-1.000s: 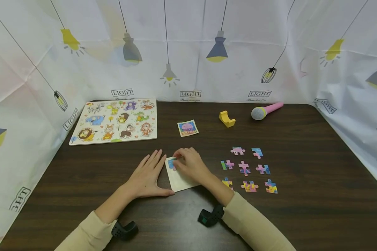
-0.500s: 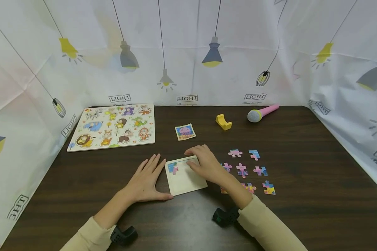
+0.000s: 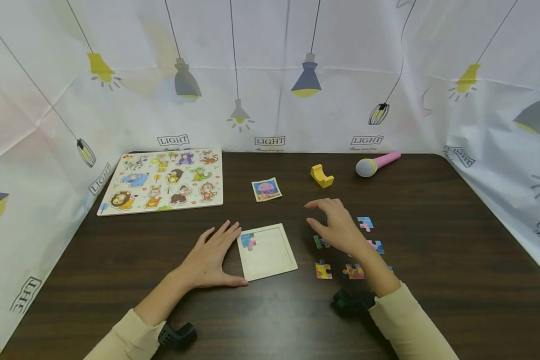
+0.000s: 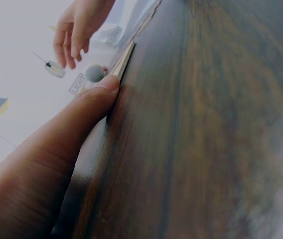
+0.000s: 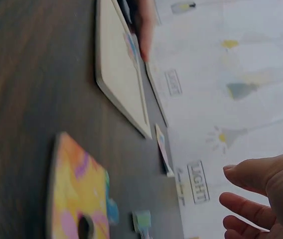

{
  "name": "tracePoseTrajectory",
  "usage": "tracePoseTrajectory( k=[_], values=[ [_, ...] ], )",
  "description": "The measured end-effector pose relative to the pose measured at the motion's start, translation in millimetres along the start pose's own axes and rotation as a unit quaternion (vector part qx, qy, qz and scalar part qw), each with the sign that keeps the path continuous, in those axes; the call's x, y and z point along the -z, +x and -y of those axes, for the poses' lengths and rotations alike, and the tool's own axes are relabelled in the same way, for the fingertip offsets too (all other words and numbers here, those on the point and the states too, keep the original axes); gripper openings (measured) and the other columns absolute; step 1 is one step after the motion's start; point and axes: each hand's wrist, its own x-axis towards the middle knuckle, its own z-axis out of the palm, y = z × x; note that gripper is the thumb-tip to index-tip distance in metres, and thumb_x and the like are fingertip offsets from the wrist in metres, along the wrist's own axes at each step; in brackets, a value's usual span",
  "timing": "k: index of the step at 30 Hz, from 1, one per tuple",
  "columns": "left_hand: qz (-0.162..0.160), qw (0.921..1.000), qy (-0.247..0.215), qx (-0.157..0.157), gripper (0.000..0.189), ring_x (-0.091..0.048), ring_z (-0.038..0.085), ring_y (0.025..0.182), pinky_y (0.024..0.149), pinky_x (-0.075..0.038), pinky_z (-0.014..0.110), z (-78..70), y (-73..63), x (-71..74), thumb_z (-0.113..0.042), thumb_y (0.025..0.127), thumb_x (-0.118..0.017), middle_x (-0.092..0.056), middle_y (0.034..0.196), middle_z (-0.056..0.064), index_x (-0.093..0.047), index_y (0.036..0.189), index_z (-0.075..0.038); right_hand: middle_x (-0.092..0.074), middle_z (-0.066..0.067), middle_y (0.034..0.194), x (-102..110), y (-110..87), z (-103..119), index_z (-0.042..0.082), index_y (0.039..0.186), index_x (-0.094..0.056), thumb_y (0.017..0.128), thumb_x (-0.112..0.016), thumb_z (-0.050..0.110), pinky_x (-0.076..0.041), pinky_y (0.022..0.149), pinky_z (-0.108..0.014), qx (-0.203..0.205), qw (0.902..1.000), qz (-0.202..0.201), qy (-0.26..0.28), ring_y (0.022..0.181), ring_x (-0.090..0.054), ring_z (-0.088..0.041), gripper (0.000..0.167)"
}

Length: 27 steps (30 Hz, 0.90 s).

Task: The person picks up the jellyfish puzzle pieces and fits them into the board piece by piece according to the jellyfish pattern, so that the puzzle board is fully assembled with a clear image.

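Note:
A pale wooden puzzle tray lies flat, with a blue-and-pink jigsaw piece in its upper left corner. My left hand rests along the tray's left side, fingers spread and thumb at the lower left corner. In the left wrist view the thumb tip meets the tray edge. Over the loose jigsaw pieces to the right hovers my right hand, thumb and fingers apart with nothing between them. It hides some pieces; a yellow piece and a blue corner piece show beside it.
Behind the tray lies a small picture card with a pink jellyfish. An animal puzzle board is at the back left. A yellow curved block and a pink toy microphone lie at the back right, before a white printed cloth.
My right hand has left the tray's upper left corner and moved right, over the loose pieces. The blue-and-pink piece there is now uncovered. The left hand stays at the tray's side.

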Motion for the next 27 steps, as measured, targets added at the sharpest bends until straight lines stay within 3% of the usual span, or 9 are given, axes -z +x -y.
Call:
tracePoseTrajectory(
  k=[10, 17, 27],
  values=[
    [-0.006, 0.9994, -0.013, -0.031, 0.102, -0.019, 0.024, 0.137, 0.102, -0.016, 0.054, 2.0, 0.1, -0.7, -0.079, 0.069, -0.048, -0.026, 0.149, 0.004, -0.03, 0.145, -0.014, -0.058, -0.021, 0.113, 20, -6.1, -33, -0.002, 0.115, -0.058, 0.086, -0.063, 0.008, -0.033, 0.087, -0.052, -0.052, 0.9986, -0.005, -0.01, 0.104, -0.044, -0.038, 0.031],
    [-0.01, 0.9989, -0.002, -0.046, 0.096, -0.019, 0.025, 0.137, 0.101, -0.017, 0.056, 2.3, -0.7, -0.6, -0.079, 0.071, -0.046, -0.026, 0.149, 0.005, -0.035, 0.143, -0.016, -0.052, -0.028, 0.117, 26, -10.1, -49, -0.004, 0.117, -0.056, 0.087, -0.061, 0.01, -0.03, 0.09, -0.054, -0.109, 0.9915, 0.039, -0.058, 0.109, -0.039, -0.043, 0.034],
    [-0.003, 0.9984, 0.014, -0.056, 0.092, -0.017, 0.028, 0.137, 0.101, -0.016, 0.058, 2.6, 0.5, 0.2, -0.077, 0.072, -0.046, -0.026, 0.149, 0.005, -0.034, 0.144, -0.02, -0.05, -0.031, 0.117, 21, -14.0, -59, -0.008, 0.118, -0.056, 0.087, -0.062, 0.017, -0.029, 0.093, -0.055, -0.134, 0.9828, 0.089, -0.092, 0.111, -0.039, -0.046, 0.04]
  ],
)
